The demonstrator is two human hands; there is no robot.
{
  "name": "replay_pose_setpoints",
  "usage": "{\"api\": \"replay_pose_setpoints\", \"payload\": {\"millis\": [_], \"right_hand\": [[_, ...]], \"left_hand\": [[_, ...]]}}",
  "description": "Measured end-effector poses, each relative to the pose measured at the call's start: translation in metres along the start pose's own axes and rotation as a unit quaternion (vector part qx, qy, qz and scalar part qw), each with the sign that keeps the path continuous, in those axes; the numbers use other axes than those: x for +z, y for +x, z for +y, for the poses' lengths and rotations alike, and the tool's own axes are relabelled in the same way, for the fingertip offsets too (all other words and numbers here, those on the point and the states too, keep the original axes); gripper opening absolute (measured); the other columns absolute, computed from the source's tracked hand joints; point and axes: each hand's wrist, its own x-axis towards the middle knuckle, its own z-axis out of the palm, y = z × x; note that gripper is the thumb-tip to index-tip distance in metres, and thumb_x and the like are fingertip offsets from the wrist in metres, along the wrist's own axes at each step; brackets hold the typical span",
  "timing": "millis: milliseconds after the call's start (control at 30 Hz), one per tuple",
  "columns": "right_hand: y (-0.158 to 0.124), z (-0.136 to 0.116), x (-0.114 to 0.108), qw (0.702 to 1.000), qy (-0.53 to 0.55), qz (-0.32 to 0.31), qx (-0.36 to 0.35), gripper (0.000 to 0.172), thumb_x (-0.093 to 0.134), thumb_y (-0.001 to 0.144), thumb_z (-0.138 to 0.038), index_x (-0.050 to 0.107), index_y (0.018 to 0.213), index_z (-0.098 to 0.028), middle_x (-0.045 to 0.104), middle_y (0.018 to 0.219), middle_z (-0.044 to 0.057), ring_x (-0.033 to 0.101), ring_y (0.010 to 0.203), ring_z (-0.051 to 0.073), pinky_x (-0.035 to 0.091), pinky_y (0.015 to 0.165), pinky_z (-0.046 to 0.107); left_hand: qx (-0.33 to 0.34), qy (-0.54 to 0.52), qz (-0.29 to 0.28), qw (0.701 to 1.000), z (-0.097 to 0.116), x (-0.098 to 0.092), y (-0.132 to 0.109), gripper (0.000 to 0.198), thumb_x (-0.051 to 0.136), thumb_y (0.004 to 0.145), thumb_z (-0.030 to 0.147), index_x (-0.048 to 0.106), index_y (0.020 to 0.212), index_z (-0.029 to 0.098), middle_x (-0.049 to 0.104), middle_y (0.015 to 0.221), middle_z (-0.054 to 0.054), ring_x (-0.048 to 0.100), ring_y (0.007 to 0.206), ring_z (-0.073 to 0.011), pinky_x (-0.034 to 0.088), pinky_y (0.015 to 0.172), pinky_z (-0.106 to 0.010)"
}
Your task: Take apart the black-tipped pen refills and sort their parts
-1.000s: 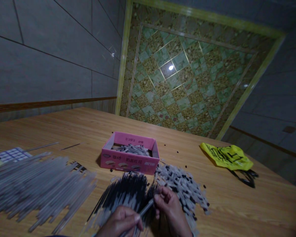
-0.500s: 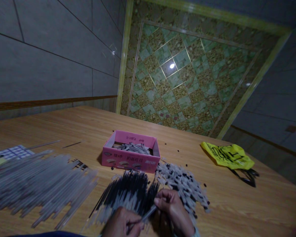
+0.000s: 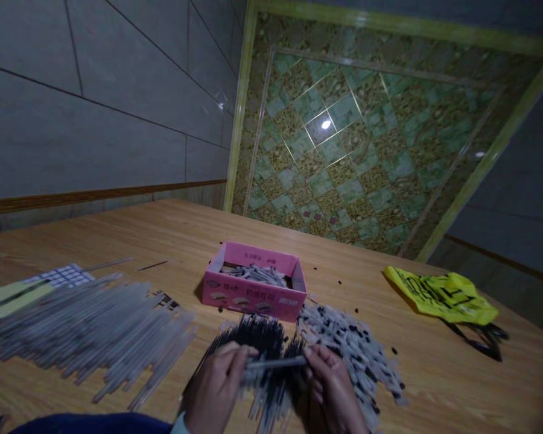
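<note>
A thin translucent tube [image 3: 276, 363] lies level between my hands, one end in each. My left hand [image 3: 219, 383] is closed around its left end, and the fingertips of my right hand [image 3: 332, 386] pinch the right end. Motion blur hides the tube's fine detail. Just beyond and below it is a bundle of thin black-ended rods [image 3: 265, 334], partly covered by my hands. To the right spreads a heap of short whitish pieces with black ends [image 3: 357, 346]. Behind the rods stands an open pink box [image 3: 253, 295] with grey-white sticks [image 3: 256, 274] inside.
Long clear tubes [image 3: 99, 328] form a wide pile on the left, beside a blue-checked cloth [image 3: 70, 275]. A yellow bag [image 3: 443, 293] with dark straps lies at right on the wooden table [image 3: 163, 229]. Small black bits [image 3: 394, 350] are scattered about. Tiled walls rise beyond.
Both hands have moved up over the black-ended rods and farther apart. The tube between them has turned from slanted to nearly level. The camera view has shifted slightly left.
</note>
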Motion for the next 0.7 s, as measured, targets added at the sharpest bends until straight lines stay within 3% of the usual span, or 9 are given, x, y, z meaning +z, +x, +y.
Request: {"api": "replay_pose_setpoints", "payload": {"millis": [33, 100, 167, 233, 333, 433, 567, 700], "right_hand": [[0.001, 0.000, -0.001, 0.999, 0.036, 0.023, -0.020, 0.033, 0.072, 0.067, -0.041, 0.048, 0.067, -0.018, 0.037, 0.042, -0.012, 0.019, 0.032, 0.000, 0.014, 0.031, 0.012], [0.002, -0.001, 0.000, 0.991, 0.094, 0.069, -0.061, 0.031, 0.075, 0.065, -0.036, 0.052, 0.073, -0.017, 0.042, 0.046, -0.011, 0.027, 0.035, 0.001, 0.021, 0.033, 0.011], [0.001, -0.001, 0.002, 0.985, 0.109, 0.099, -0.085, 0.031, 0.076, 0.064, -0.035, 0.055, 0.078, -0.017, 0.048, 0.051, -0.008, 0.037, 0.039, 0.003, 0.029, 0.035, 0.012], [-0.001, -0.002, 0.005, 0.983, 0.099, 0.120, -0.095, 0.033, 0.077, 0.063, -0.035, 0.057, 0.082, -0.017, 0.054, 0.055, -0.006, 0.045, 0.044, 0.006, 0.037, 0.039, 0.014], [0.002, -0.011, 0.011, 0.981, 0.058, 0.141, -0.121, 0.033, 0.075, 0.065, -0.035, 0.058, 0.088, -0.018, 0.060, 0.063, -0.004, 0.055, 0.053, 0.009, 0.046, 0.047, 0.016], [0.017, -0.029, 0.018, 0.977, -0.005, 0.117, -0.179, 0.031, 0.071, 0.069, -0.036, 0.058, 0.089, -0.017, 0.062, 0.068, -0.002, 0.057, 0.056, 0.010, 0.049, 0.050, 0.020], [0.059, -0.055, 0.031, 0.974, -0.048, 0.078, -0.206, 0.031, 0.071, 0.068, -0.038, 0.060, 0.082, -0.014, 0.061, 0.060, -0.002, 0.056, 0.050, 0.010, 0.048, 0.048, 0.022], [0.100, -0.068, 0.043, 0.971, -0.116, 0.062, -0.201, 0.021, 0.062, 0.080, -0.033, 0.059, 0.083, -0.012, 0.061, 0.062, -0.003, 0.058, 0.050, 0.009, 0.050, 0.050, 0.022]], "left_hand": [[0.035, 0.081, 0.045, 0.995, -0.004, -0.009, 0.005, 0.028, 0.042, 0.084, 0.035, 0.067, 0.081, 0.023, 0.064, 0.087, -0.007, 0.055, 0.089, -0.0241, 0.038, 0.081, -0.030], [0.048, 0.265, 0.107, 0.957, -0.014, -0.026, 0.014, 0.023, 0.042, 0.083, 0.025, 0.063, 0.089, 0.022, 0.063, 0.094, -0.008, 0.053, 0.092, -0.0248, 0.037, 0.084, -0.033], [-0.008, 0.402, 0.136, 0.906, -0.025, -0.038, 0.022, 0.023, 0.045, 0.078, 0.015, 0.061, 0.094, 0.019, 0.061, 0.100, -0.010, 0.052, 0.095, -0.0257, 0.037, 0.084, -0.035], [-0.070, 0.476, 0.124, 0.868, -0.033, -0.046, 0.027, 0.028, 0.045, 0.076, 0.011, 0.060, 0.099, 0.018, 0.061, 0.103, -0.012, 0.053, 0.096, -0.0269, 0.038, 0.079, -0.036], [-0.130, 0.515, 0.096, 0.842, -0.041, -0.050, 0.031, 0.031, 0.042, 0.079, 0.009, 0.059, 0.103, 0.018, 0.061, 0.101, -0.013, 0.057, 0.094, -0.0279, 0.040, 0.073, -0.036], [-0.147, 0.516, 0.083, 0.840, -0.042, -0.052, 0.033, 0.032, 0.037, 0.080, 0.006, 0.059, 0.101, 0.016, 0.064, 0.096, -0.013, 0.062, 0.088, -0.0264, 0.040, 0.069, -0.034], [-0.149, 0.514, 0.072, 0.842, -0.039, -0.049, 0.032, 0.030, 0.037, 0.079, 0.006, 0.061, 0.095, 0.015, 0.065, 0.094, -0.015, 0.064, 0.085, -0.0267, 0.041, 0.066, -0.034], [-0.148, 0.521, 0.063, 0.838, -0.034, -0.044, 0.028, 0.030, 0.035, 0.078, 0.005, 0.062, 0.089, 0.014, 0.066, 0.091, -0.016, 0.065, 0.084, -0.0283, 0.041, 0.065, -0.035]]}}
